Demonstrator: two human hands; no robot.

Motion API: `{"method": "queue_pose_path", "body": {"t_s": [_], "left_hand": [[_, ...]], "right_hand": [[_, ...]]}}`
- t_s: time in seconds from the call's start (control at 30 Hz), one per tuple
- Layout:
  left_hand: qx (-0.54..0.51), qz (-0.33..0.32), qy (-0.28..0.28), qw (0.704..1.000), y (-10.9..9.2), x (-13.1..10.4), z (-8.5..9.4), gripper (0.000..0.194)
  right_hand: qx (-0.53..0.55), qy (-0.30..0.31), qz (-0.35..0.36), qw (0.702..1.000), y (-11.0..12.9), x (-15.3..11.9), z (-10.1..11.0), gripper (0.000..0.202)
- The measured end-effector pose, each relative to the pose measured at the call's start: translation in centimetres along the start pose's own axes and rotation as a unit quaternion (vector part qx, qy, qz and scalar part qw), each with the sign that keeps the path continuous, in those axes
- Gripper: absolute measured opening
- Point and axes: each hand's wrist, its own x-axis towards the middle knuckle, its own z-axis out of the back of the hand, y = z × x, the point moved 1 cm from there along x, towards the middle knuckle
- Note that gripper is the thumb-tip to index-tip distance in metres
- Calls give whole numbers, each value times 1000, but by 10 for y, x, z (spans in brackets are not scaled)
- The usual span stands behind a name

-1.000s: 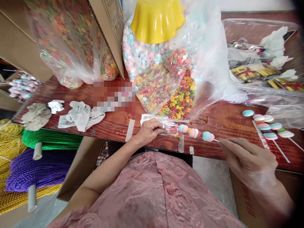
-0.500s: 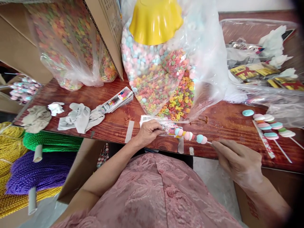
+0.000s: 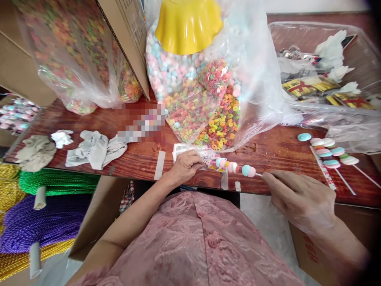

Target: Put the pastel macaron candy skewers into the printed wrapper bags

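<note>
My right hand [image 3: 300, 198] pinches the bare end of a white stick that carries a row of candies [image 3: 233, 167], pink, blue, white, yellow and red. At the other end of the row, my left hand [image 3: 187, 165] is closed over the edge of a clear printed wrapper [image 3: 212, 163]; what lies between its fingertips is too small to make out. The candy row lies partly over the wrapper. Finished-looking candy sticks [image 3: 331, 153] rest at the right on the red-brown table [image 3: 139, 159], beside a blue candy [image 3: 304, 137].
Behind my hands stands a big clear bag of candies [image 3: 175, 115] with a yellow bowl [image 3: 189, 28] on it. A plastic tray [image 3: 321, 104] is at the right back. Crumpled gloves [image 3: 97, 149] and a cardboard box [image 3: 131, 43] are at the left.
My right hand has drawn slightly outward with the stick, and a gap has opened between the blue-pink candy and the rest of the row. The whole view has shifted a little.
</note>
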Motion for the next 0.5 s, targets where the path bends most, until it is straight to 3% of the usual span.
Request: {"method": "queue_pose_path", "body": {"t_s": [0.27,0.5], "left_hand": [[-89,50,-24,995,0,0,4,11],[-85,20,-10,996,-2,2,3,11]], "right_hand": [[1,16,1,1000,1,-5,-3,24],[34,-7,25,999,7,-8,-2,27]]}}
